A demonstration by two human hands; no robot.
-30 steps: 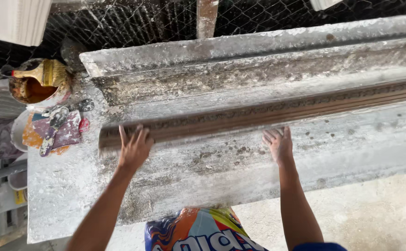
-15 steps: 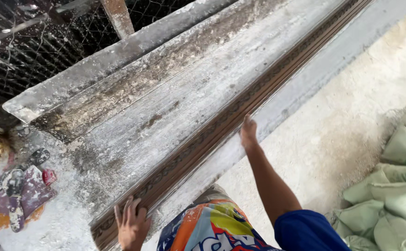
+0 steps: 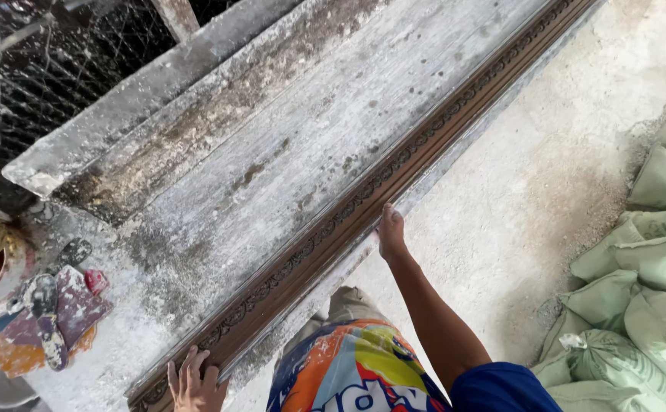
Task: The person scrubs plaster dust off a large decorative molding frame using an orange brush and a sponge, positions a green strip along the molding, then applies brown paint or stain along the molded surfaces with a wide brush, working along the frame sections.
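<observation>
At the near edge, the person's left hand (image 3: 194,380) lies with fingers spread over the near end of a long brown carved moulding (image 3: 363,198); it presses on top rather than closing around it. Farther along, the right hand (image 3: 391,232) rests flat against the moulding's right edge, fingers extended and not curled round it. The moulding lies on a dusty white tabletop (image 3: 272,160) and runs from near left to far right along its right border. Both hands seem to be steadying or positioning the strip; any shift along its length would call for even pressure from both hands. To the near left lie paint-stained scrapers (image 3: 47,309) on a rag. Green sacks (image 3: 638,305) are stacked on the floor to the right. Wire mesh (image 3: 35,69) stands far left.
</observation>
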